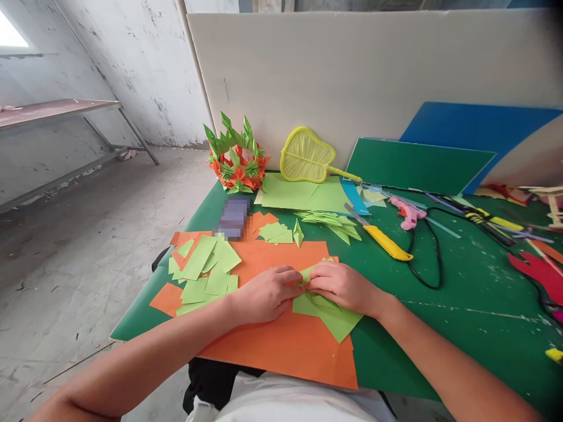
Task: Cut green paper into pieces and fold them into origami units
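Note:
Both of my hands meet over a large sheet of orange paper (281, 346). Between the fingertips of my left hand (268, 293) and my right hand (341, 287) is a small piece of light green paper (307, 273), pinched from both sides and partly hidden by the fingers. More green paper sheets (343, 322) lie under and beside my right hand. Near my left forearm a loose pile of cut green paper (206, 269) rests on the orange sheet. Just beyond the hands lies one folded green paper piece (298, 233), with a row of folded green pieces (332, 221) behind it.
A yellow utility knife (387, 241) lies with its blade out on the green table (461, 275). Behind it sits a pink glue gun (409, 212) with a looping black cord. An orange and green folded-paper ornament (240, 170) and a yellow paddle-shaped fan (307, 155) stand at the back.

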Action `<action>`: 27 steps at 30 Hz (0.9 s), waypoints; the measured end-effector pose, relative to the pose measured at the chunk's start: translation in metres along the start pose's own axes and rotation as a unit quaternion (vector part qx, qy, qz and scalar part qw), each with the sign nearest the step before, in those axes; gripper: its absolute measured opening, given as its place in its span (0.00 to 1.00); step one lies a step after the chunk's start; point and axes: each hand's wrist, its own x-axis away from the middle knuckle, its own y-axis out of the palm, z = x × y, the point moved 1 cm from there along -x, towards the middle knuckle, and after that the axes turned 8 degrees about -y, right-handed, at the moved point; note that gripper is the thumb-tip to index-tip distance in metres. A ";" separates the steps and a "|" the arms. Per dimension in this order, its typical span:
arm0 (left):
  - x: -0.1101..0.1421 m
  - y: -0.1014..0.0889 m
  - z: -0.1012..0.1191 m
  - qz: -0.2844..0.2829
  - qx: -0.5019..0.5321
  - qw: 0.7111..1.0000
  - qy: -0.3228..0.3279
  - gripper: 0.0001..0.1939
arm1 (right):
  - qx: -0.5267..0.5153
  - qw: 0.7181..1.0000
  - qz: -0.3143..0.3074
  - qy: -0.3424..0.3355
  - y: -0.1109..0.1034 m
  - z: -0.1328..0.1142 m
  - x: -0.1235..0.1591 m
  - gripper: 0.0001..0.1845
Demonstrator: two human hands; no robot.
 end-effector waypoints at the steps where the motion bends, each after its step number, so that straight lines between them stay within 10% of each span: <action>1: 0.000 0.000 0.000 0.000 0.001 1.000 -0.002 0.18 | -0.002 1.000 -0.002 0.002 -0.001 0.000 0.000 0.16; 27: 0.001 -0.001 -0.001 -0.003 0.009 0.999 0.030 0.18 | -0.012 0.998 -0.042 0.042 -0.005 0.007 0.011 0.15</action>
